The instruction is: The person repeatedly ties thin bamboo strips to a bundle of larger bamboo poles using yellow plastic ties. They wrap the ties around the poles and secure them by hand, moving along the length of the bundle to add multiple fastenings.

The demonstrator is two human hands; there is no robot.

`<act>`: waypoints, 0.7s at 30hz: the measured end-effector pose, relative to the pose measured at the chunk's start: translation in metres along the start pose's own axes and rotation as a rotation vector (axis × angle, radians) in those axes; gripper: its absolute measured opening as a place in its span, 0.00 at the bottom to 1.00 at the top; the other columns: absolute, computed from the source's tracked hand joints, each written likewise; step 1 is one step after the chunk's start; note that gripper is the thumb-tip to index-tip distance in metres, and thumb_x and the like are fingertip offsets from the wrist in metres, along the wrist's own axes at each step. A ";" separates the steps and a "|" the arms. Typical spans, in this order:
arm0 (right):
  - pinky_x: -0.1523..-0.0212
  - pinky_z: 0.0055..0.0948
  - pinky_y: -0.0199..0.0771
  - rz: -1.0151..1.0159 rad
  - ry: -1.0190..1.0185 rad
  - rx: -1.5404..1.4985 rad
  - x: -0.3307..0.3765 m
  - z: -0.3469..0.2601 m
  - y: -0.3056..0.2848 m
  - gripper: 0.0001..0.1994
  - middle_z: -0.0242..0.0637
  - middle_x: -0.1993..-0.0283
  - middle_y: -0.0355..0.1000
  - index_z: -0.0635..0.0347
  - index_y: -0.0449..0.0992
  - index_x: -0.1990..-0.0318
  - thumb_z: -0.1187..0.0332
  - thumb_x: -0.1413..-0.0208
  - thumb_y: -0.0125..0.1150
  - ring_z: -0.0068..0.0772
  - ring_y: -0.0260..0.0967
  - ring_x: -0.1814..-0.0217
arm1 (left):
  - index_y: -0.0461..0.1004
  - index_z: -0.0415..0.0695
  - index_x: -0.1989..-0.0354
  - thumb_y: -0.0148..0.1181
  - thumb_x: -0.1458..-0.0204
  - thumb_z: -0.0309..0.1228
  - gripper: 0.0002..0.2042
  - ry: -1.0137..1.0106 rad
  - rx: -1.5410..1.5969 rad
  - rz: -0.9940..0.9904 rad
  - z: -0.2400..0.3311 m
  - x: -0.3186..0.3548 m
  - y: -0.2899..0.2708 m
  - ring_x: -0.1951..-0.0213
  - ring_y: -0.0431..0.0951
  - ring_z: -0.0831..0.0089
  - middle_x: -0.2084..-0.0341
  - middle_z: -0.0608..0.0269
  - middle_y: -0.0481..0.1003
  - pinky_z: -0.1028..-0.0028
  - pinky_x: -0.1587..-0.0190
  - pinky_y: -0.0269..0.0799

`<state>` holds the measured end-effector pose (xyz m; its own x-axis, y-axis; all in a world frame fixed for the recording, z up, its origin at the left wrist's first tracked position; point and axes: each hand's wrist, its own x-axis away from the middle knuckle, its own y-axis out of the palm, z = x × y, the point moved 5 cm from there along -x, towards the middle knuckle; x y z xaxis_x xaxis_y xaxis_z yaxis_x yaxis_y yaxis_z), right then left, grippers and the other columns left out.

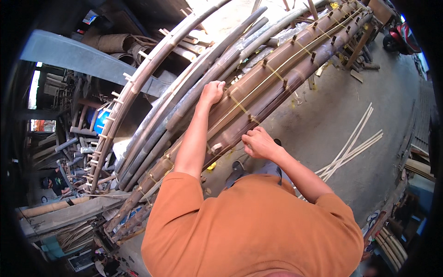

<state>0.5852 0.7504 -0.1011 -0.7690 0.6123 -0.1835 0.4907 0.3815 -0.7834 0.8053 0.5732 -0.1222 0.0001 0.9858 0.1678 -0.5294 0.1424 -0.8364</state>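
Note:
Two long brown bamboo poles (249, 91) lie side by side in front of me, slanting from lower left to upper right. Short dark pegs (284, 85) stick up along them, and thin yellow cord (237, 104) runs lengthwise and across between the pegs. My left hand (212, 93) is closed at the far side of the poles, close to a peg. At the near side, my right hand (261, 142) is closed just off the pole's edge, by a crossing of the cord. Whatever either hand grips is hidden by the fingers.
Beyond the poles lie several grey bamboo lengths (221, 69) and a curved pole with pale pegs (121, 102). Thin split sticks (350, 150) lie crossed on the concrete floor at right. A red motorbike (402, 39) stands at far right. A blue beam (92, 57) crosses upper left.

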 end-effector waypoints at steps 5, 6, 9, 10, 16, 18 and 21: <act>0.52 0.37 0.71 -0.133 0.178 -0.629 0.011 -0.052 0.097 0.15 0.40 0.57 0.74 0.58 0.73 0.53 0.61 0.45 0.59 0.39 0.73 0.56 | 0.73 0.37 0.48 0.44 0.37 0.44 0.23 -0.110 -0.046 0.408 -0.010 0.139 -0.078 0.52 0.75 0.42 0.57 0.36 0.76 0.53 0.50 0.70; 0.53 0.37 0.72 -0.117 0.421 -1.097 0.010 -0.060 0.112 0.15 0.38 0.58 0.74 0.57 0.73 0.53 0.60 0.43 0.58 0.36 0.73 0.56 | 0.73 0.37 0.50 0.44 0.38 0.43 0.21 -0.183 -0.071 0.283 -0.030 0.169 -0.072 0.52 0.76 0.42 0.57 0.36 0.76 0.53 0.50 0.71; 0.56 0.35 0.74 0.248 0.832 -2.202 0.000 -0.092 0.130 0.13 0.31 0.60 0.74 0.53 0.74 0.53 0.58 0.38 0.52 0.23 0.72 0.56 | 0.75 0.42 0.60 0.55 0.43 0.37 0.11 -0.104 0.056 0.077 -0.093 0.233 -0.003 0.51 0.76 0.50 0.62 0.44 0.79 0.48 0.50 0.66; 0.57 0.32 0.73 0.673 0.760 -2.285 0.000 -0.064 0.145 0.09 0.31 0.61 0.73 0.53 0.74 0.57 0.61 0.38 0.51 0.26 0.71 0.60 | 0.74 0.45 0.58 0.57 0.45 0.38 0.11 -0.075 -0.090 0.127 -0.052 0.244 -0.005 0.52 0.76 0.54 0.61 0.50 0.79 0.48 0.51 0.59; 0.58 0.38 0.71 0.496 -0.050 -0.821 -0.169 -0.172 0.071 0.18 0.37 0.72 0.71 0.60 0.75 0.67 0.58 0.35 0.45 0.44 0.68 0.69 | 0.75 0.43 0.59 0.53 0.43 0.38 0.13 0.134 0.378 0.587 -0.115 0.231 0.045 0.54 0.76 0.59 0.65 0.54 0.77 0.55 0.48 0.60; 0.54 0.41 0.71 0.010 0.130 -0.117 -0.204 -0.142 0.070 0.25 0.40 0.66 0.76 0.58 0.80 0.61 0.48 0.33 0.40 0.47 0.73 0.61 | 0.77 0.41 0.59 0.48 0.40 0.38 0.14 0.021 0.182 0.459 -0.072 0.232 0.021 0.56 0.77 0.50 0.64 0.49 0.78 0.55 0.47 0.62; 0.50 0.47 0.69 -0.098 0.245 0.446 -0.219 -0.084 0.057 0.32 0.44 0.57 0.78 0.57 0.81 0.56 0.38 0.37 0.39 0.40 0.75 0.52 | 0.79 0.48 0.56 0.46 0.38 0.39 0.15 -0.139 0.161 0.236 -0.055 0.240 -0.003 0.56 0.78 0.48 0.63 0.46 0.79 0.54 0.50 0.62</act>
<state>0.8161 0.6960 -0.0554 -0.6581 0.7529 0.0064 0.1574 0.1458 -0.9767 0.8534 0.8145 -0.1075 -0.2495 0.9667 0.0577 -0.6282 -0.1162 -0.7693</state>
